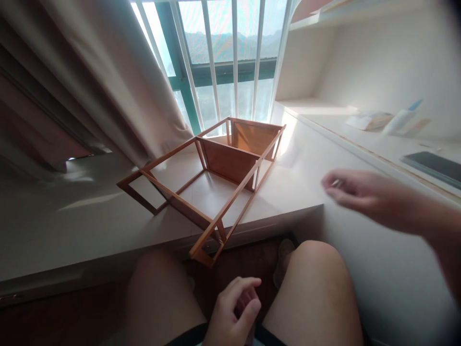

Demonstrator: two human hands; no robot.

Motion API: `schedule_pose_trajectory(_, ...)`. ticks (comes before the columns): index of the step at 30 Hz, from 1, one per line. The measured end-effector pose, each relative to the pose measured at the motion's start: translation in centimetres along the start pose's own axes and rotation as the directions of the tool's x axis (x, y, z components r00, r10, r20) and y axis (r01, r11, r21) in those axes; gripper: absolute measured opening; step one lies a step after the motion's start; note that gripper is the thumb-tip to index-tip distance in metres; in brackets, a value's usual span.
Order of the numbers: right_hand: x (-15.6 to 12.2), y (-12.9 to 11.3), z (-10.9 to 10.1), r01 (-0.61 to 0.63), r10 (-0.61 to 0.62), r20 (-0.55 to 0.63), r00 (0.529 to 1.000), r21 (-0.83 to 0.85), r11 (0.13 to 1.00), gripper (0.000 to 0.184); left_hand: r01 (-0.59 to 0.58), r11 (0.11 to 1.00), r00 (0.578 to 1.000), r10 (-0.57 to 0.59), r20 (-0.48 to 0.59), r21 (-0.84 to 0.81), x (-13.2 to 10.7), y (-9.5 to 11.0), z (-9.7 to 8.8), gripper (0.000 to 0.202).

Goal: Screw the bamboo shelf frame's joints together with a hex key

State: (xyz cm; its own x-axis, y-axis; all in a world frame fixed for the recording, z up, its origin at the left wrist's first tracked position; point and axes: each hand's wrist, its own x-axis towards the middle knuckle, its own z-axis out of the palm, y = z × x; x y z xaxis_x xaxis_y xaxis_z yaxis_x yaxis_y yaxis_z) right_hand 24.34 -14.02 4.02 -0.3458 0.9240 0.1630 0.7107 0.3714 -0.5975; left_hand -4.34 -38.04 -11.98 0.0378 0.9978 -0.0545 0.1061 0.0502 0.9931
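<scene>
A wooden frame (230,163) lies across a white ledge (284,192) near the centre, its long axis running from 7 o'clock to 1 o'clock, far end toward a barred window (248,96) at 12, one near corner jutting past the ledge's edge. At 6 o'clock, the left hand (236,310) is half open, fingers curled, thumb apart, nothing visible in its grasp. The right hand (351,190), blurred at 3 o'clock, pinches a small shiny piece (337,183), apart from the frame.
</scene>
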Motion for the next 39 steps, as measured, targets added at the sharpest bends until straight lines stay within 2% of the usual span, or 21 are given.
schedule_pose_trajectory(1, -2.0, -1.4, 3.4, 0.058, -0.078, 0.226, 0.971, 0.094, 0.994, 0.026, 0.066, 0.995, 0.998, -0.064, 0.03, -0.075, 0.5, -0.4, 0.4, 0.035)
schedule_pose_trajectory(2, -3.8, -2.6, 6.9, 0.048, -0.111, 0.329, 0.938, 0.193, 0.98, 0.02, 0.132, 0.979, 0.991, -0.126, 0.048, -0.156, 1.0, -0.7, 0.6, 0.038)
schedule_pose_trajectory(3, -5.5, -3.4, 10.4, -0.003, -0.102, 0.368, 0.924, 0.274, 0.962, 0.017, 0.176, 0.956, 0.984, -0.169, 0.05, -0.233, 1.4, -1.1, 0.8, 0.04)
schedule_pose_trajectory(5, -8.4, -4.3, 16.7, -0.121, -0.049, 0.38, 0.924, 0.409, 0.904, 0.013, 0.201, 0.926, 0.979, -0.205, 0.022, -0.321, 1.9, -1.9, 0.9, 0.039)
schedule_pose_trajectory(7, -10.6, -4.4, 21.6, -0.217, -0.023, 0.394, 0.919, 0.553, 0.805, 0.013, 0.186, 0.918, 0.976, -0.214, -0.043, -0.35, 2.0, -2.7, 0.7, 0.036)
schedule_pose_trajectory(9, -12.4, -4.3, 25.3, -0.278, 0.006, 0.391, 0.92, 0.643, 0.714, 0.014, 0.196, 0.906, 0.966, -0.244, -0.084, -0.375, 1.9, -3.4, 0.1, 0.034)
schedule_pose_trajectory(11, -13.8, -4.3, 27.7, -0.298, 0.033, 0.371, 0.928, 0.687, 0.662, 0.014, 0.247, 0.877, 0.952, -0.298, -0.064, -0.411, 1.7, -4.1, -0.7, 0.034)
schedule_pose_trajectory(14, -15.0, -4.4, 29.6, -0.222, 0.021, 0.309, 0.951, 0.633, 0.741, 0.007, 0.336, 0.818, 0.93, -0.366, 0.029, -0.467, 1.5, -5.1, -1.6, 0.034)
schedule_pose_trajectory(17, -15.4, -4.1, 30.3, -0.12, -0.016, 0.251, 0.968, 0.516, 0.848, 0.003, 0.383, 0.777, 0.914, -0.396, 0.084, -0.499, 1.5, -5.8, -2.1, 0.031)
schedule_pose_trajectory(20, -15.5, -3.6, 30.7, -0.052, -0.051, 0.214, 0.975, 0.448, 0.893, 0.007, 0.457, 0.706, 0.88, -0.446, 0.162, -0.54, 1.6, -6.4, -2.5, 0.029)
schedule_pose_trajectory(24, -15.4, -3.3, 31.2, -0.046, -0.045, 0.184, 0.982, 0.461, 0.886, 0.007, 0.553, 0.567, 0.808, -0.544, 0.227, -0.61, 2.1, -7.3, -3.3, 0.026)
schedule_pose_trajectory(28, -15.0, -3.4, 31.7, -0.073, -0.029, 0.161, 0.987, 0.589, 0.805, 0.01, 0.585, 0.501, 0.761, -0.61, 0.219, -0.638, 2.5, -7.9, -3.8, 0.029)
schedule_pose_trajectory(30, -14.8, -3.4, 32.0, -0.113, 0.004, 0.169, 0.986, 0.643, 0.757, 0.015, 0.565, 0.534, 0.776, -0.603, 0.185, -0.63, 2.7, -8.0, -3.6, 0.029)
schedule_pose_trajectory(34, -14.7, -3.2, 32.7, -0.245, 0.128, 0.215, 0.968, 0.71, 0.661, 0.026, 0.377, 0.76, 0.886, -0.463, -0.034, -0.529, 3.1, -7.9, -3.0, 0.028)
schedule_pose_trajectory(36, -14.7, -3.2, 33.1, -0.256, 0.112, 0.238, 0.965, 0.751, 0.609, 0.029, 0.301, 0.828, 0.905, -0.405, -0.133, -0.473, 3.3, -8.0, -2.7, 0.029)
schedule_pose_trajectory(39, -14.6, -3.2, 33.3, -0.232, 0.064, 0.236, 0.97, 0.802, 0.55, 0.031, 0.261, 0.876, 0.908, -0.365, -0.205, -0.406, 3.5, -8.2, -2.5, 0.028)
